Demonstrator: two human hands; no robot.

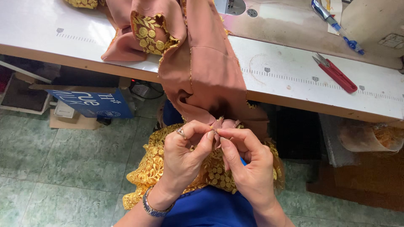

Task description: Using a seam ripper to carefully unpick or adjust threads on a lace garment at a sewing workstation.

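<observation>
A brownish-pink garment (202, 63) with gold floral lace trim (149, 33) hangs from the white sewing table (290, 77) down into my lap. My left hand (183, 157), with a ring and a wristwatch, pinches a small fold of the fabric edge between thumb and forefinger. My right hand (248, 166) pinches the same fold from the right, fingertips touching those of the left. Gold lace (151, 168) bunches under both hands over my blue clothing. A bit of blue shows behind my right hand; I cannot tell what it is.
Red thread snips (335, 73) lie on the table to the right. A blue-handled tool (334, 23) rests near the sewing machine base (294, 21). A blue box (90, 103) stands under the table on the green tiled floor (63, 168).
</observation>
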